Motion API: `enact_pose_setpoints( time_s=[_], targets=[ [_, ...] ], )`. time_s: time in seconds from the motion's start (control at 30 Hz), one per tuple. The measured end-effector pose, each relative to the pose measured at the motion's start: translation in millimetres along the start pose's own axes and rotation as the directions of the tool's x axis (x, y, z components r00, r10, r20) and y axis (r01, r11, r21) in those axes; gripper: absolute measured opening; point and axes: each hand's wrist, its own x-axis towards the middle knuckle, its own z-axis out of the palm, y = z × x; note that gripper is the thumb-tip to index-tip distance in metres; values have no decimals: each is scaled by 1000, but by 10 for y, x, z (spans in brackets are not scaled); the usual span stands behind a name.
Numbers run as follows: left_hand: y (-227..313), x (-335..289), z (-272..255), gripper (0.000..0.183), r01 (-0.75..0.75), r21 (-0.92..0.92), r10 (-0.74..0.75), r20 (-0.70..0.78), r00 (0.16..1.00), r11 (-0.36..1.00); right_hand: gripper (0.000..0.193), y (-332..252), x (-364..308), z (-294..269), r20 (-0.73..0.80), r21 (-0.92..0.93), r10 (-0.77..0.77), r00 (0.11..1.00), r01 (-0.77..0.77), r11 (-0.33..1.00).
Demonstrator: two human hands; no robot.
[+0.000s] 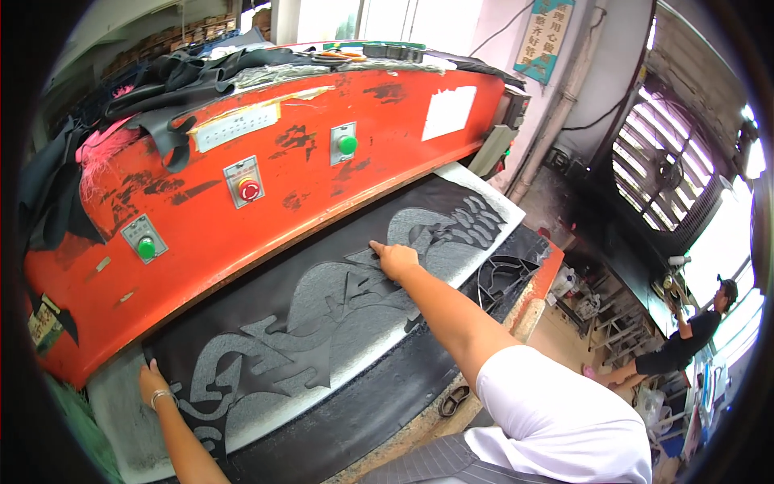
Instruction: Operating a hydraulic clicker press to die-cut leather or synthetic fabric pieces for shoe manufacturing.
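Observation:
A black sheet (258, 286), leather-like, with many curved shapes cut out of it, lies on a pale cutting board (137, 427) at the mouth of a red press (298, 194). Through the cut-outs the grey board surface shows. My left hand (155, 385), a bracelet at its wrist, is at the sheet's left edge with fingers closed on it. Farther right, my right hand (397, 261) rests on the sheet near its middle, index finger stretched out and the other fingers partly hidden.
Green buttons (347, 145) and a red stop button (249, 189) sit on the press front. A black cutting die (506, 278) lies right of the board; a smaller die (453, 401) is near me. Dark scraps (185, 73) cover the press top. Another person (685, 339) stands far right.

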Motion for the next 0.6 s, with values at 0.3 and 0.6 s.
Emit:
enact_pose_setpoints(
  time_s=[0.3,0.6],
  targets=[
    [-260,-363,-124,49,-99,-34,100,25,995,995,49,120,-449,-45,47,-15,2,999,-1,1000],
    [-561,-790,-379,59,-2,59,1,18,1000,998,47,241,-1026,63,44,5,-134,990,133,991]
  ],
)
